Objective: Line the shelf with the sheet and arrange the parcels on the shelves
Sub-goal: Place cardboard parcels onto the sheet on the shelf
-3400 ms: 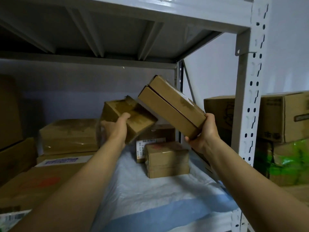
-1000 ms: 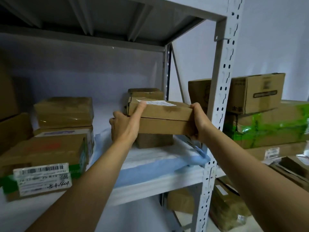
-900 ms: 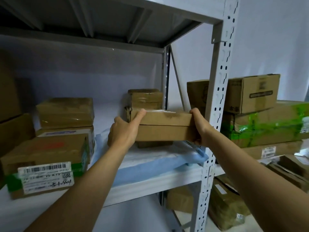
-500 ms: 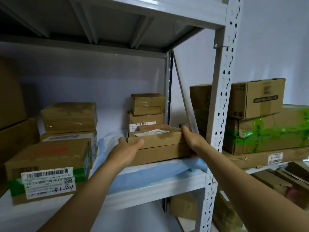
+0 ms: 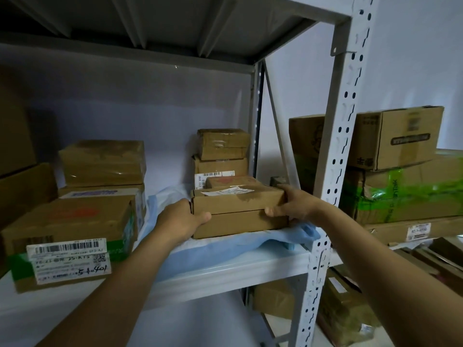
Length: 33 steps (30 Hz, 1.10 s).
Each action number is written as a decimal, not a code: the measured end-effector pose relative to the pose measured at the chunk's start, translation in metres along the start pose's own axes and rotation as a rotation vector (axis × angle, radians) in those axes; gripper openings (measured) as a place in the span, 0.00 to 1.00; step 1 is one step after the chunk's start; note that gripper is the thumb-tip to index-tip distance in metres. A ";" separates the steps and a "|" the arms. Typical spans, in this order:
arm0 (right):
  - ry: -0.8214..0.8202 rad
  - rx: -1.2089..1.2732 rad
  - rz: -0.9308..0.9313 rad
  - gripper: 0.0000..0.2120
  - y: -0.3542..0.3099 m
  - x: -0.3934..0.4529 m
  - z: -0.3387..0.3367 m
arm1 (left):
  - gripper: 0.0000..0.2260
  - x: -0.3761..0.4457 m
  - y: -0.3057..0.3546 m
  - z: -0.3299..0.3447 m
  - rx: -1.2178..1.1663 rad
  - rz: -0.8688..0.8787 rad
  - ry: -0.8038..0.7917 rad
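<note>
Now set down on the pale blue sheet (image 5: pixel 225 249) lining the grey metal shelf (image 5: pixel 225 274): flat brown cardboard parcel (image 5: pixel 238 211), earlier carried tilted in the air. Left hand (image 5: pixel 180 221) gripping its left end, thumb across the front; right hand (image 5: pixel 293 206) clasping its right end. Behind, touching: small stacked brown boxes (image 5: pixel 221 156), one more than before.

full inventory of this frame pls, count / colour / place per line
held parcels: 2, brown, stacked at the front right of the shelf on the sheet
sheet: 1, blue and white, lining the shelf
rear parcels: 3, brown, behind the held pair
left parcels: at least 3 stacked, brown, more cut off at the edge
shelf frame: 1, white, right upright
side cartons: several, brown, one green-taped, right of the frame
left hand: grips the pair's left end
right hand: grips the right end
</note>
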State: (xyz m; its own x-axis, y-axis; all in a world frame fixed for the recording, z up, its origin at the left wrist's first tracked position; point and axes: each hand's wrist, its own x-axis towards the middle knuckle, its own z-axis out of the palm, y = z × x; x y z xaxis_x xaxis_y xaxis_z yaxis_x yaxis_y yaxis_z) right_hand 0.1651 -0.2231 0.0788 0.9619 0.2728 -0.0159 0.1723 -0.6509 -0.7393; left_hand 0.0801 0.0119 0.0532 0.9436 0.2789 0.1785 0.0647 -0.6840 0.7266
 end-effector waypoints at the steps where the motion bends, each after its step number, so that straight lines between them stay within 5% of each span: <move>1: 0.043 -0.123 -0.045 0.46 0.003 0.001 0.003 | 0.13 -0.001 0.001 0.000 0.063 0.006 -0.003; 3: 0.165 -0.314 -0.126 0.48 0.008 -0.001 0.011 | 0.17 -0.003 0.003 -0.002 0.164 0.009 -0.029; 9: 0.320 -0.582 -0.223 0.35 0.010 -0.007 0.015 | 0.38 -0.006 0.003 0.004 0.268 0.117 0.012; 19: 0.277 -0.457 -0.237 0.32 0.012 0.000 0.012 | 0.23 -0.003 -0.002 -0.002 0.056 0.128 0.063; 27: 0.268 -0.371 -0.278 0.30 0.020 0.000 0.018 | 0.33 -0.004 -0.008 0.002 0.032 0.076 0.101; 33: 0.240 -0.620 -0.218 0.25 0.010 -0.001 0.019 | 0.31 -0.002 -0.008 -0.004 0.096 0.073 0.031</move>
State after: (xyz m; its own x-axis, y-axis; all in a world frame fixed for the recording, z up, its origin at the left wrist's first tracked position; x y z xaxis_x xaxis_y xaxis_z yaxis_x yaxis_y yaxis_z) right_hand 0.1622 -0.2163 0.0593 0.8997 0.3251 0.2912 0.3868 -0.9030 -0.1870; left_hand 0.0765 0.0193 0.0495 0.9364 0.2459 0.2502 0.0286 -0.7644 0.6441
